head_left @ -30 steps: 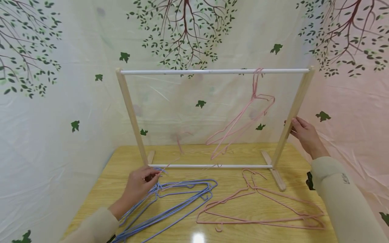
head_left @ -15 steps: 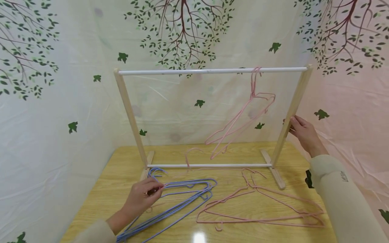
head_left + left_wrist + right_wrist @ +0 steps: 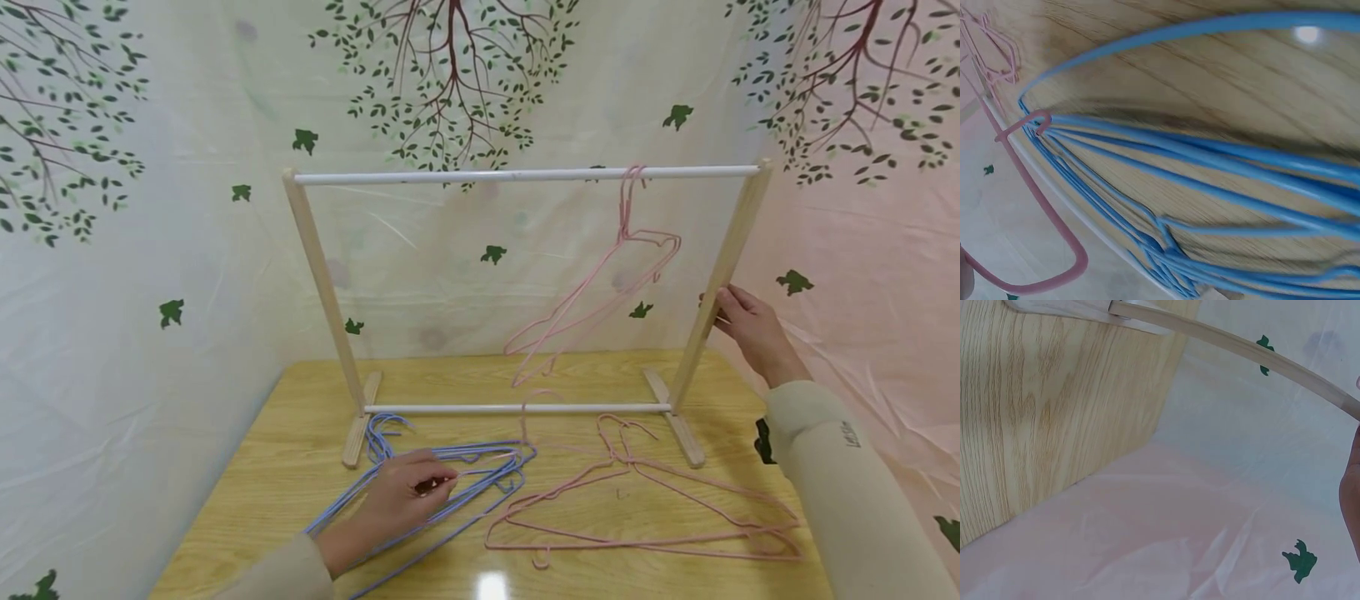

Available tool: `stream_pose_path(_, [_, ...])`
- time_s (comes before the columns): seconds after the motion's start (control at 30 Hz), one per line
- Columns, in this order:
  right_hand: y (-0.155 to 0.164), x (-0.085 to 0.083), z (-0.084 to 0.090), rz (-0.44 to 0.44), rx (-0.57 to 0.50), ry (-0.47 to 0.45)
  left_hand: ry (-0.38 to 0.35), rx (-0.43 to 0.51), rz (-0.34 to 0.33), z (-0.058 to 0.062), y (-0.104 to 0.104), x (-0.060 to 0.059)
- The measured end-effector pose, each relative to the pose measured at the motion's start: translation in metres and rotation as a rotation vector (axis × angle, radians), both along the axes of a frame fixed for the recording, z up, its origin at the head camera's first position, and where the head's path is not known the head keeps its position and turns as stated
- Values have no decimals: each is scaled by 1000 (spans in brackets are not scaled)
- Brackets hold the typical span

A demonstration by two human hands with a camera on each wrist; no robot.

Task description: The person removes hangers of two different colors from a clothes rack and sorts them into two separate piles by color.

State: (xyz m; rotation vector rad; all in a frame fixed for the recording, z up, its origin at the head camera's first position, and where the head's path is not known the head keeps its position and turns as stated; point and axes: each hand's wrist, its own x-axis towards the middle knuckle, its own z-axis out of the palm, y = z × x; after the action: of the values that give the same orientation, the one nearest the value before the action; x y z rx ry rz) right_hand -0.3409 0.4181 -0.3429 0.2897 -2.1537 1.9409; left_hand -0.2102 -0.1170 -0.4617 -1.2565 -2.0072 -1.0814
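My left hand [image 3: 437, 483] lies low over a stack of blue wire hangers [image 3: 491, 465] on the wooden table [image 3: 288, 433]. Its fingers pinch a thin pink hanger whose blurred hook [image 3: 525, 410] rises near the rack's lower rail. The left wrist view shows that pink hook [image 3: 1041, 212] close above the blue hangers [image 3: 1210, 181]. My right hand [image 3: 722, 305] grips the right wooden post [image 3: 733, 237] of the small clothes rack about halfway up. The right wrist view shows that post [image 3: 1241, 344] and only an edge of the hand [image 3: 1350, 487].
Pink hangers [image 3: 592, 287] hang tilted from the white top rail [image 3: 465, 176], toward its right end. More pink hangers [image 3: 675, 492] lie flat on the table at front right. A leaf-printed sheet [image 3: 150, 250] closes in the back and both sides.
My left hand has slid right and toward me across the blue hangers, and the pink hanger's hook moved right with it. My right hand stays on the post.
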Motion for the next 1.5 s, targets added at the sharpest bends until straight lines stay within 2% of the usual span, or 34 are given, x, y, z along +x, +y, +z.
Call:
stream_pose_path(0.13, [0, -2, 3, -1, 61, -16, -63, -2, -34, -1, 25, -3])
stream_pose_path(0.27, [1, -3, 6, 36, 86, -19, -125, -26, -50, -2, 51, -8])
stream_pose_path(0.37, [4, -3, 8, 87, 69, -14, -223, -41, -67, -2, 69, -10])
stream_pose_path(0.53, [7, -5, 11, 140, 64, -20, -431, -59, -96, 3, 94, -11])
stream_pose_path(0.67, [8, -5, 12, 153, 64, -31, -529, -78, -81, 3, 112, -17])
stream_pose_path(0.77, [8, -4, 12, 152, 54, -35, -604, -59, -83, -1, 125, -23])
stream_pose_path(0.9, [10, -3, 10, 153, 31, -30, -750, 7, -96, -7, 143, -29])
stream_pose_path(1.0, [11, -3, 9, 152, 31, -30, -841, 33, -74, -10, 154, -31])
stream_pose_path(1.13, [13, -3, 7, 152, 21, -33, -918, 53, -52, -14, 165, -34])
stream_pose_path(1.2, [13, -3, 7, 156, 5, -30, -939, 69, -55, -18, 170, -35])
stream_pose_path(1.3, [12, -2, 7, 155, 3, -31, -885, 50, -45, -25, 174, -40])
stream_pose_path(1.5, [10, -1, 8, 159, 0, -32, -636, -124, 86, -33, 175, -48])
